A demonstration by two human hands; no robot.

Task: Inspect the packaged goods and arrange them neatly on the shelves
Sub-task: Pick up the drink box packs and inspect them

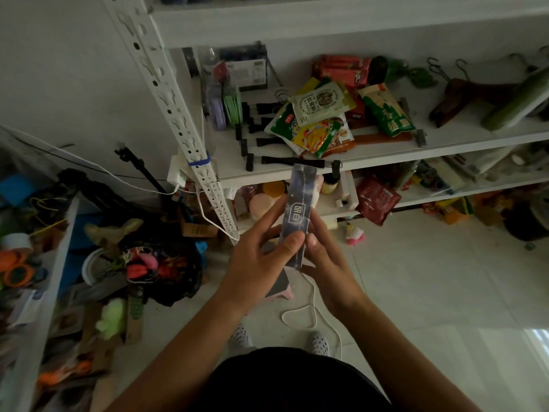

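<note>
Packet (298, 217) (grey) pinched by left hand (258, 258), right hand (328, 264).

I log a wooden hanger (463, 96) lying on the middle shelf (416, 153) near its right edge, with a dark green cylinder (517, 99) tilted just beside it. Black clips (261, 141) occupy the left part of the same shelf. On the tiled floor (445, 292) I see a looped white cable (300, 315), a pink plush toy (355, 233) and, further left, a black bag (166, 263) holding red and pink items. A black tripod (133, 162) stands near the wall.
</note>
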